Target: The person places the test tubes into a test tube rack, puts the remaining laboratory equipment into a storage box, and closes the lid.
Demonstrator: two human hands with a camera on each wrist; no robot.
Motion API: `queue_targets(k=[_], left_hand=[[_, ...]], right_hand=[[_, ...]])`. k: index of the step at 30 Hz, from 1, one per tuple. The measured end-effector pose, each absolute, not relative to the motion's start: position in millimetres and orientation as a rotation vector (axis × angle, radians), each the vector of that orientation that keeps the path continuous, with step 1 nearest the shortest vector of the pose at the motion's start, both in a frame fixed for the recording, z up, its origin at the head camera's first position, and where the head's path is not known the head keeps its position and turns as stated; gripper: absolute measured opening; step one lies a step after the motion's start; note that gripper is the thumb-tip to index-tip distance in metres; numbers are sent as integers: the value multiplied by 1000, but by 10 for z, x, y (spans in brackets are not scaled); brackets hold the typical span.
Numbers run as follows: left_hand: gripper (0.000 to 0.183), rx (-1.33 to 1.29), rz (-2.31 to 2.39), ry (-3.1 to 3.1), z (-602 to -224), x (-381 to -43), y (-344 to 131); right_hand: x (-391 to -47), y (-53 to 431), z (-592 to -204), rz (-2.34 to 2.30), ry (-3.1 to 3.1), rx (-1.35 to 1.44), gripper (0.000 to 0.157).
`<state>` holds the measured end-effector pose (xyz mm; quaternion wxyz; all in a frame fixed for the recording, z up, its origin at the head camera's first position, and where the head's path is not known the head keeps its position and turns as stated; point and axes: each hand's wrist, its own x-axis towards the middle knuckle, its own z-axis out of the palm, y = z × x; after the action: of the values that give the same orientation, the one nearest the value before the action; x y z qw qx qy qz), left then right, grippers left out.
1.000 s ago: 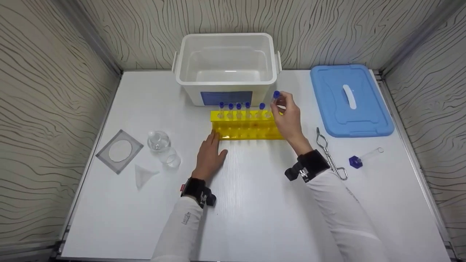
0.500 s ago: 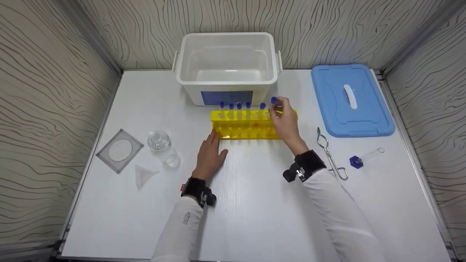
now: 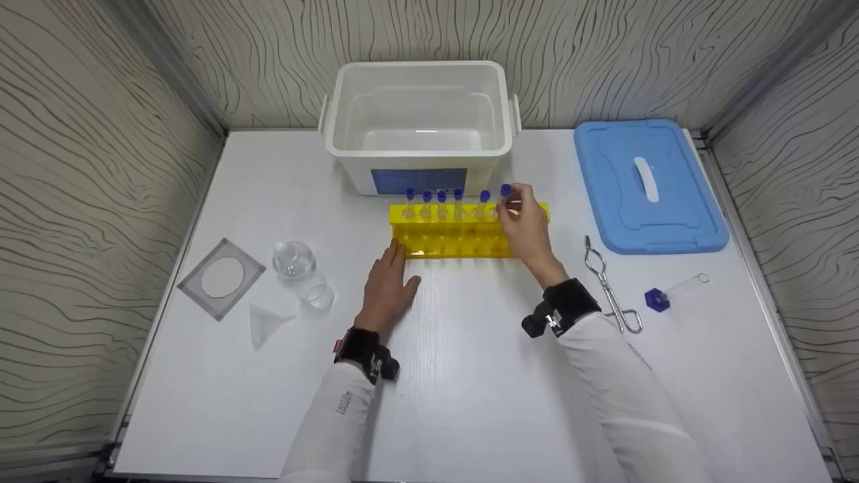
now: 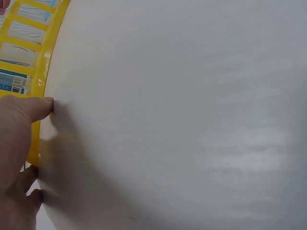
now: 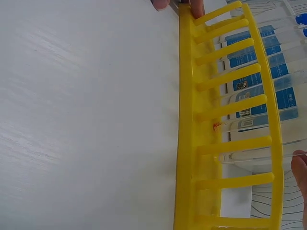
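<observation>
In the head view a yellow test tube rack [image 3: 443, 249] stands in the middle of the table. Several blue-capped test tubes [image 3: 410, 194] are upright in its holes. My right hand [image 3: 529, 227] pinches another blue-capped test tube [image 3: 505, 190] near its top, towards the rack's right end. The right wrist view shows that test tube's clear body [image 5: 254, 155] passing down between the rack's bars, its lower end near the base. My left hand [image 3: 388, 287] lies with extended fingers against the rack's left front corner; the left wrist view shows a fingertip [image 4: 47, 102] touching the rack's edge.
Behind the rack is a white bin [image 3: 349, 176]; its blue lid [image 3: 611, 201] lies at right. Crucible tongs [image 3: 607, 288] and a tube with a purple hexagonal base [image 3: 658, 299] lie nearby. At left are wire gauze [image 3: 193, 285], a flask [image 3: 294, 261], a beaker [image 3: 319, 295] and a funnel [image 3: 265, 324].
My right hand has moved slightly left and lowered the test tube into the rack; its blue cap now sits lower. The left hand has stayed in place.
</observation>
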<state>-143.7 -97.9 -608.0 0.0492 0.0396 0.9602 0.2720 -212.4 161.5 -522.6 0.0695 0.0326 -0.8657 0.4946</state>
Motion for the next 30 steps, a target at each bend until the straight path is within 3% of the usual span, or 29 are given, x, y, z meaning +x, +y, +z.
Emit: queue_targets(k=[13, 21, 30], left_hand=[[74, 106, 822, 2927, -6071, -1430, -967], [74, 115, 836, 2921, -6071, -1425, -972], [74, 119, 840, 2918, -6063, -1423, -967]], right_hand=[[-2131, 1619, -5258, 1496, -2658, 66, 32], [-2102, 1673, -5231, 1474, -2701, 19, 43], [-2003, 1808, -5214, 1415, -2660, 28, 36]])
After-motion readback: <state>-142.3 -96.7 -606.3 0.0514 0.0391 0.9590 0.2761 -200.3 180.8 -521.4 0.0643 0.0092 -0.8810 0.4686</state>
